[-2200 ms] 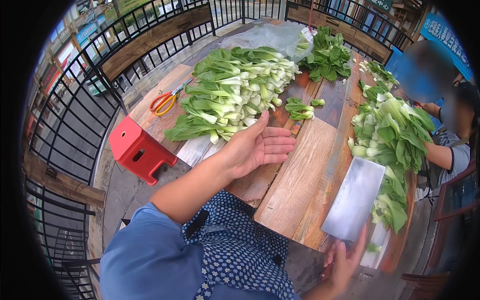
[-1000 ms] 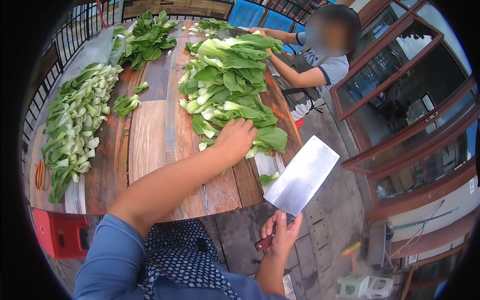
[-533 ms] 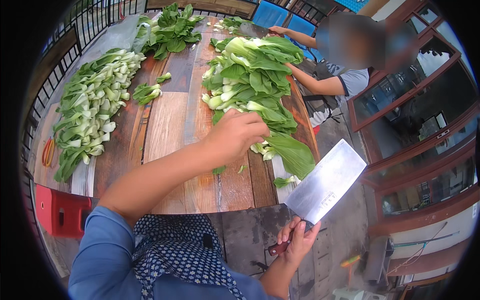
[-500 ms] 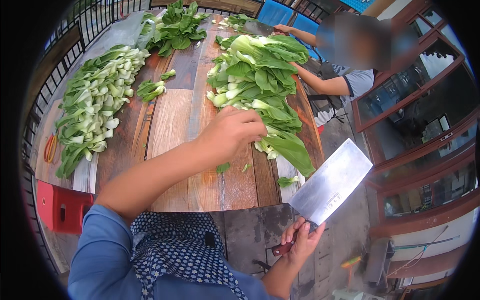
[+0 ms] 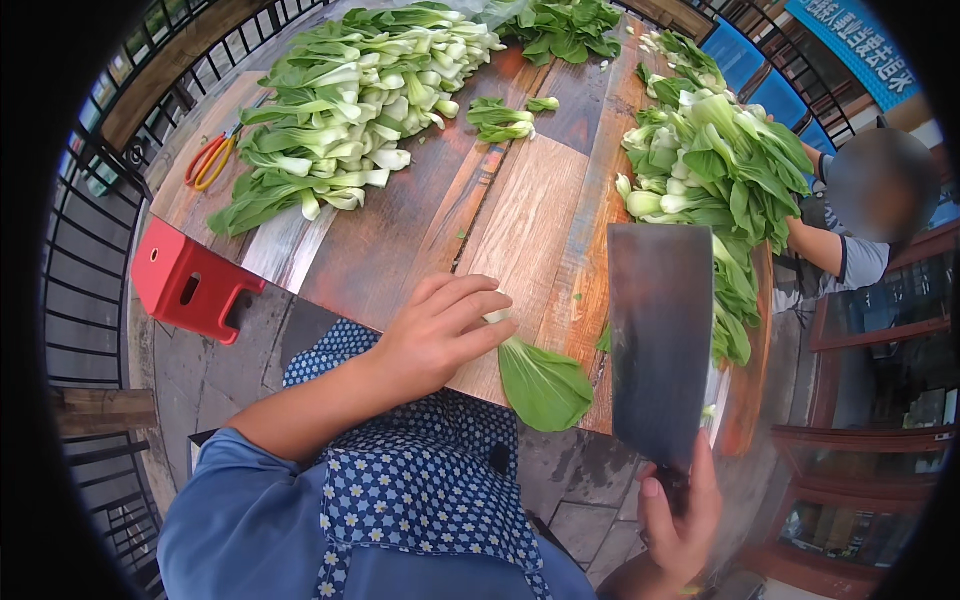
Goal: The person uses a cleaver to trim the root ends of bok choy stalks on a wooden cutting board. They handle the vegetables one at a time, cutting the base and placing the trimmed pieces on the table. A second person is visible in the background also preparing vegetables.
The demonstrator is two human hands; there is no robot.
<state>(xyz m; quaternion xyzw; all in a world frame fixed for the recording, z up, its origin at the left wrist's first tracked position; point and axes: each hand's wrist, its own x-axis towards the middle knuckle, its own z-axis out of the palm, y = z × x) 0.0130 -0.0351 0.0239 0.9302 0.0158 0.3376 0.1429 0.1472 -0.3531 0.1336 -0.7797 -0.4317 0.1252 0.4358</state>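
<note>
My left hand (image 5: 450, 330) is closed over the pale stem end of a single head of bok choy (image 5: 545, 385) at the near edge of the wooden table (image 5: 520, 220). Its green leaf sticks out to the right of my fingers. Gripped by the handle in my right hand (image 5: 685, 520), a broad cleaver (image 5: 660, 330) stands upright with its blade raised. That blade hides part of a large bok choy pile (image 5: 705, 165) on the table's right side. Two small pieces of bok choy (image 5: 500, 120) lie mid-table.
Many bok choy heads (image 5: 350, 110) lie in rows at the left, beside scissors with red and yellow handles (image 5: 212, 160). More greens (image 5: 565, 28) sit at the far side. A red stool (image 5: 190, 280) stands by the near left corner. A co-worker (image 5: 850, 255) is at the right.
The view has swung left. My left hand has moved from the right pile to the near edge with a bok choy. My right hand has brought the cleaver upright over the table's right edge.
</note>
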